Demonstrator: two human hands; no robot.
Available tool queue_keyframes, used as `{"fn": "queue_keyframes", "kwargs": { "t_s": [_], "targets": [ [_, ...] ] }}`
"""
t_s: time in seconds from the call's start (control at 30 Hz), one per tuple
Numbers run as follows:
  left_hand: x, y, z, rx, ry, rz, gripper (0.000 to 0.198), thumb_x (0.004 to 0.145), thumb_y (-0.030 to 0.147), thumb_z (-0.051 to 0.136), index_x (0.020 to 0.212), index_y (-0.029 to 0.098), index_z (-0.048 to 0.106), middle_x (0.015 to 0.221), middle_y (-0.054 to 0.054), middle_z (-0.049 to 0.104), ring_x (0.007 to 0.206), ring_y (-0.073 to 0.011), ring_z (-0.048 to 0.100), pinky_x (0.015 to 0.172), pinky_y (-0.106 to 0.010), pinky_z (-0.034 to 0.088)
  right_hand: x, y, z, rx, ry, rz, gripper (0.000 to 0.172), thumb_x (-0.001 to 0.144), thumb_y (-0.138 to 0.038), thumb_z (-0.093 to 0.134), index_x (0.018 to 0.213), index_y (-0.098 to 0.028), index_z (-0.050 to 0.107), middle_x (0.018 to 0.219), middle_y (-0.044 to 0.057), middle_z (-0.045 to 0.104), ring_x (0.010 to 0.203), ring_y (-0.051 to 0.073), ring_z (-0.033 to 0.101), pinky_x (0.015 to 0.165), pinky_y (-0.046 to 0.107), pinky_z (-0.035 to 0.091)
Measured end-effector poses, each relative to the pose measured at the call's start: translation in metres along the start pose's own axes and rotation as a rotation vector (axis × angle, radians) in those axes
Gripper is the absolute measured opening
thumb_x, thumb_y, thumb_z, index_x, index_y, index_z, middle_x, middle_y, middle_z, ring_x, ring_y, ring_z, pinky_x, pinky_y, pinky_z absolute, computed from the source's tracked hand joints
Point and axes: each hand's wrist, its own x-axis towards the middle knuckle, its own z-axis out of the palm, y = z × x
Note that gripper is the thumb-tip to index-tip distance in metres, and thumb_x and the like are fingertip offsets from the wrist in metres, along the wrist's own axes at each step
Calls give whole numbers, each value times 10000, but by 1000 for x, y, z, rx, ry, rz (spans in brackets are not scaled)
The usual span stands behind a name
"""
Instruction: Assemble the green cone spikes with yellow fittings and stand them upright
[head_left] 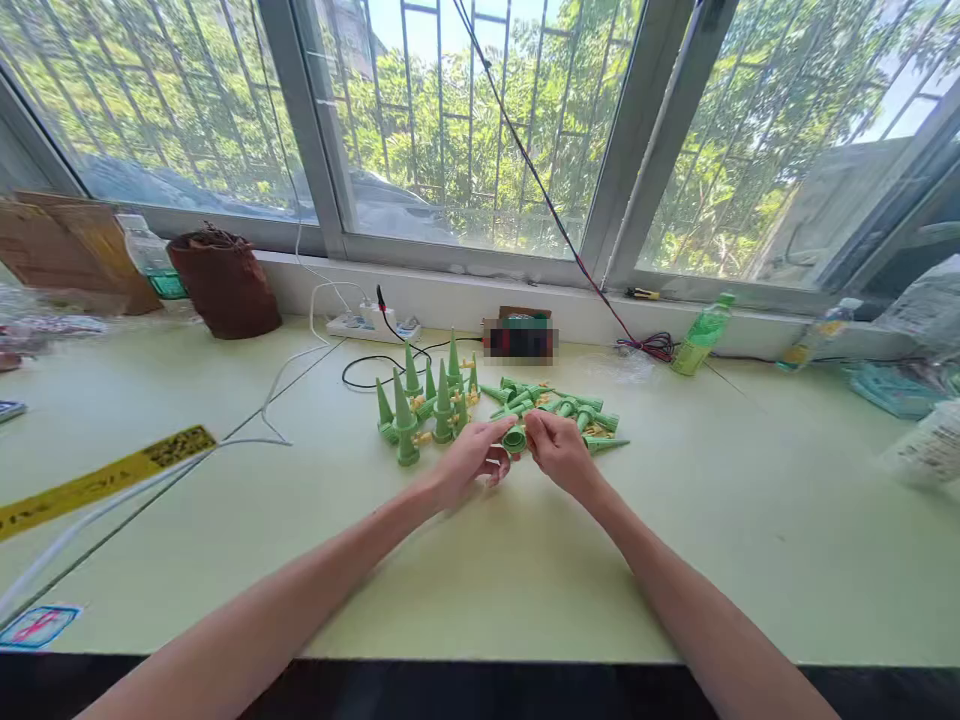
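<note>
Both hands meet above the pale green table [675,560]. The left hand [471,462] and the right hand [556,450] pinch together one green cone piece [514,437], probably by its round open end. Just behind stand upright cones [420,405], and beside them lies a pile of cones [570,408].

Bright daylight pours through the windows [480,120] beyond the tabletop's far edge. Shadows are soft. Straight lines bow near the picture's edges.
</note>
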Motion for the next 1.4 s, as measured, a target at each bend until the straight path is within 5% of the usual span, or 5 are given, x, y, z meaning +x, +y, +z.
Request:
{"fn": "queue_keyframes", "kwargs": {
  "t_s": [0.3,0.53,0.77,1.07,1.4],
  "targets": [
    [-3,-5,-3,386,29,198,375,878,530,531,817,160,522,555,34,481,431,-72,423,413,-208,303,3,-2,2,-67,48,54,526,956,-522,389,534,-208,361,436,-34,374,434,104,342,460,263,268],
    [-1,-11,0,440,96,362,329,881,490,539,849,162,533,687,21,486,506,-70,463,452,-198,377,4,-3,5,-54,94,101,554,942,-544,401,501,-212,355,403,-33,368,411,106,335,448,264,280],
    [3,-11,-3,414,287,261,489,923,602,361,782,168,539,562,23,494,441,-82,456,402,-190,320,4,2,5,-7,168,106,519,971,-525,363,560,-208,350,463,-39,371,433,99,349,461,256,270],
    [2,-5,-5,-37,67,-223,617,809,695,470,662,114,620,591,-37,555,408,-71,431,359,-192,273,2,-6,3,-130,79,-4,454,989,-460,368,618,-202,409,538,-32,429,502,110,390,527,261,300],
    [2,-5,-6,-203,-28,-122,409,783,532,660,786,127,609,751,-23,564,470,-41,433,383,-169,319,2,0,2,-61,64,19,462,980,-475,380,607,-203,400,506,-38,417,476,105,370,500,257,288]
  ]
}}
